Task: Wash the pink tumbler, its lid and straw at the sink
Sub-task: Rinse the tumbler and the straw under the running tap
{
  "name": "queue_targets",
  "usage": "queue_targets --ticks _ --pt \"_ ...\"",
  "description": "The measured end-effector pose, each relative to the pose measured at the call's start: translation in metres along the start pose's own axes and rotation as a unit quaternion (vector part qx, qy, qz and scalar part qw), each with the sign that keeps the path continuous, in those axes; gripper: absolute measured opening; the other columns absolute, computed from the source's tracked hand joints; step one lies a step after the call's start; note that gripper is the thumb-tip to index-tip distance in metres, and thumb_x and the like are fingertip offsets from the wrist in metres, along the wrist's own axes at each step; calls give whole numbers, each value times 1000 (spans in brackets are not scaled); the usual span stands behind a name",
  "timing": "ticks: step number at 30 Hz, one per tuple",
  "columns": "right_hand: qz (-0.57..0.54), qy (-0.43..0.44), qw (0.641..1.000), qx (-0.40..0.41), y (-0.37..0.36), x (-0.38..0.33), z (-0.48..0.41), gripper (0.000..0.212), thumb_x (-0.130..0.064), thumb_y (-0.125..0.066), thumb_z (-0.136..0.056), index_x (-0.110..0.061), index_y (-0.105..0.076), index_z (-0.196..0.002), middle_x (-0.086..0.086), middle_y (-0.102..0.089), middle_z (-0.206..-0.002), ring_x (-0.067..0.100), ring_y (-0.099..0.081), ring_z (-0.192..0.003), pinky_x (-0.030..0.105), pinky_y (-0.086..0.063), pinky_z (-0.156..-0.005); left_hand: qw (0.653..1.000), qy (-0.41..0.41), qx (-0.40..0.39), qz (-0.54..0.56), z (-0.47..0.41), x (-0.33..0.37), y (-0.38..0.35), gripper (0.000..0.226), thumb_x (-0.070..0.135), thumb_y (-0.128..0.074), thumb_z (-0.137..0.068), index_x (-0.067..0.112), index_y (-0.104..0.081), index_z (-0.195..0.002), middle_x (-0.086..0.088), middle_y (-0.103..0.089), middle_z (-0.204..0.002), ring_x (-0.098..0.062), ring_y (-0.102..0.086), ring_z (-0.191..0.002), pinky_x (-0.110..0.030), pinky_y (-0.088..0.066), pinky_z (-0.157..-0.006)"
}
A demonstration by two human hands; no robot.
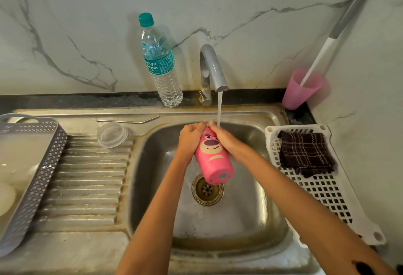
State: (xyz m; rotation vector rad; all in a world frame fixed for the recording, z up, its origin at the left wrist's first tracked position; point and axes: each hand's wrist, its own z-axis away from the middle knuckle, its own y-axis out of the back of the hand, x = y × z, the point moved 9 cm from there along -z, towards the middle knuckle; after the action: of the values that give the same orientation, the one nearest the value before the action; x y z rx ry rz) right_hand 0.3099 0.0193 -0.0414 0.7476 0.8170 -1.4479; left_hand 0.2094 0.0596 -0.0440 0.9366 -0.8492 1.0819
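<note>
The pink tumbler (213, 159) with a bear face is held over the sink basin (239, 209), tilted with its base toward me and its mouth under the running water. My left hand (191, 138) grips its upper left side. My right hand (224, 139) wraps its upper right side near the rim. The clear lid (112, 134) lies on the draining board left of the basin. The bent metal straw (128, 120) lies on the sink's back ledge behind the lid.
The tap (212, 67) runs a thin stream. A water bottle (160, 61) stands left of it. A pink cup (302, 89) with a brush stands at the back right. A white rack (322, 189) holds a dark cloth (305, 154). A grey basket (32, 176) sits at left.
</note>
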Motion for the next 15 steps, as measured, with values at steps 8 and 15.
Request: queue_targets --ticks 8,15 --pt "-186 -28 982 -4 8 8 14 34 -37 -43 -101 -16 -60 -120 1 -65 -116 16 -64 -93 30 -53 -81 963 133 88 218 9 -32 1 22 26 -59 -95 9 -61 -83 -11 -65 -81 -24 -64 -68 -33 -53 -62" --pt "-46 164 981 92 25 -18 30 27 -44 -49 -98 -29 -65 -114 -4 -63 -118 16 -56 -111 35 -47 -93 920 228 171 270 22 -48 9 22 24 -45 -99 7 -58 -96 -11 -58 -94 -22 -55 -67 -38 -48 -50"
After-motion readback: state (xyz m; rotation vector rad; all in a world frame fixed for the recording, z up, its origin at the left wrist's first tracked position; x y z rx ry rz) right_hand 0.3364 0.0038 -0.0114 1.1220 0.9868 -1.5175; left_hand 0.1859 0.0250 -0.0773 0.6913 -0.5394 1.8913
